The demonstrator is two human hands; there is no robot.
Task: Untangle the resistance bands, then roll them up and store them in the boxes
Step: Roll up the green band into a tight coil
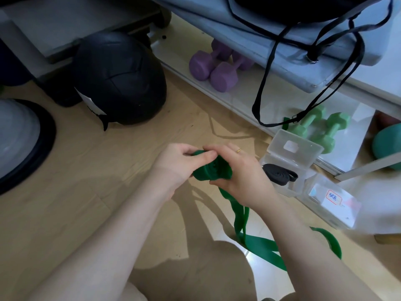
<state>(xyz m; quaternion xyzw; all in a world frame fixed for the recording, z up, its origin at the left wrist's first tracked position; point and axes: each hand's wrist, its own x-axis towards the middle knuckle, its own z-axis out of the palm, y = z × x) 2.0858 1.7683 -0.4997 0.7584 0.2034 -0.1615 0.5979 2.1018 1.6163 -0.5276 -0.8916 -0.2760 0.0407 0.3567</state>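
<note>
Wood floor by a shelf. Left hand (175, 161) and right hand (240, 170) both pinch the half-rolled green resistance band (209, 170); tail trails on floor. Soft, springy, likely uncoils; grip roll edges.

Dim, soft blur — warped edges

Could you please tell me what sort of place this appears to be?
Probably a home workout corner: purple dumbbells and green dumbbells sit on a low shelf, and a black exercise ball rests on the wooden floor.
</note>
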